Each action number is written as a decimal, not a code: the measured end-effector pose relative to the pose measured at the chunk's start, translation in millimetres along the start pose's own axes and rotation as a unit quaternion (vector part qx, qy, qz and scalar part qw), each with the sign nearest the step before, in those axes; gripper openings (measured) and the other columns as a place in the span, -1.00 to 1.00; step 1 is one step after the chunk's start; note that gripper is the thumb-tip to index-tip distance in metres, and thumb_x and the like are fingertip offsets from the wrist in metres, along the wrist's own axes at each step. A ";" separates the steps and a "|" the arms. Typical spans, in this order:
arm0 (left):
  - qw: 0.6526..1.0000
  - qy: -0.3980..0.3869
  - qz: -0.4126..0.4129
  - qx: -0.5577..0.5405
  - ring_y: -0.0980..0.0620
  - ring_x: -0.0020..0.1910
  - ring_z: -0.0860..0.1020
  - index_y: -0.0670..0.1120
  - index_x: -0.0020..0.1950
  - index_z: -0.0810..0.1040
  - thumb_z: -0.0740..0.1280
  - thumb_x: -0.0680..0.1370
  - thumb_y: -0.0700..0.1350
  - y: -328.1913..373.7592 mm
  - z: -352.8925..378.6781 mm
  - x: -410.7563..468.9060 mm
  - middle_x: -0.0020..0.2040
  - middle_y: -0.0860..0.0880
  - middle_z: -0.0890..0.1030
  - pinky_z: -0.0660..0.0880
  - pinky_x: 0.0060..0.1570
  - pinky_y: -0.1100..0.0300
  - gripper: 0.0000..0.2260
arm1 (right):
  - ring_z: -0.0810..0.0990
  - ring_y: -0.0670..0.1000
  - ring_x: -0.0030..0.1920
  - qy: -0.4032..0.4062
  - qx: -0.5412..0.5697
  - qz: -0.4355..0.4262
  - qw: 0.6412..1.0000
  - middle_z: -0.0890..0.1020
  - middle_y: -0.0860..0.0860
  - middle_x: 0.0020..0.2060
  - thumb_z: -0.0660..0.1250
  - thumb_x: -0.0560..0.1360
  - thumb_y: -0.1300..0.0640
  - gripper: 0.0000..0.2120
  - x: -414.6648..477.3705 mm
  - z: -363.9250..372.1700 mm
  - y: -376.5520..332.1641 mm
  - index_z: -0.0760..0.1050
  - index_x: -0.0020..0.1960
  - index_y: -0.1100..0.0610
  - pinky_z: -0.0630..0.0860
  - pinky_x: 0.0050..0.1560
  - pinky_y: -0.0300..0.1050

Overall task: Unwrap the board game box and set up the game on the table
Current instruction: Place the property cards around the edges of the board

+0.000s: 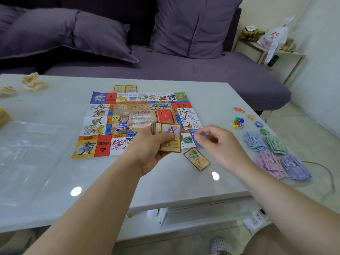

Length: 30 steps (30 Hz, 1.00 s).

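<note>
Both hands hover at the board's (pixel 136 122) near edge; left hand (pixel 156 150) is closed round a deck (pixel 170 138) of cards, thumb across the top card; right hand (pixel 219 144) is empty, fingers loosely curled, just right of the deck. Board lies flat on the worktop (pixel 110 181); one card (pixel 196 158) rests just off its near right corner, two cards (pixel 125 88) beyond its far edge; money (pixel 276 153), pawns (pixel 237 122) and a die lie well right of it. Cards look thin, light and slick, likely to fan or slide; pinch each by its short edges.
</note>
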<state>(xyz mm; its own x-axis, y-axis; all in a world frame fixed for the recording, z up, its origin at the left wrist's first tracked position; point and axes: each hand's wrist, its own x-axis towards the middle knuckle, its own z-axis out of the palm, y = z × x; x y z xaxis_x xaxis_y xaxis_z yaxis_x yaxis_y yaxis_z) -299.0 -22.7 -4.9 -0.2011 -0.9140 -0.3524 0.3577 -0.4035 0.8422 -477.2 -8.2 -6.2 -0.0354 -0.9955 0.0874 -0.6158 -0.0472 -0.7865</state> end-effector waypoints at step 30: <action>0.968 0.205 0.026 -0.142 0.15 -0.31 0.42 -0.02 0.14 0.52 0.18 0.57 -0.26 38.5 -50.9 -3.8 -0.21 -0.01 0.50 0.39 -0.30 0.28 -0.76 | 0.41 -0.02 -0.31 -0.124 0.012 0.009 0.992 0.62 0.10 -0.26 0.31 0.51 0.19 -0.81 -10.2 54.3 1.9 0.53 -0.14 -0.10 0.29 -0.25 -0.14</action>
<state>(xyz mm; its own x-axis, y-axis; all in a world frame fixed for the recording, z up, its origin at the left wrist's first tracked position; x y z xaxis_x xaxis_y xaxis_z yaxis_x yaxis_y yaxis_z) -238.0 -36.9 8.0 0.1823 -0.8497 -0.4948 0.6051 -0.2997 0.7375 -435.2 -2.5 -41.8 0.1515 -0.9854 -0.0773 -0.5981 -0.0291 -0.8009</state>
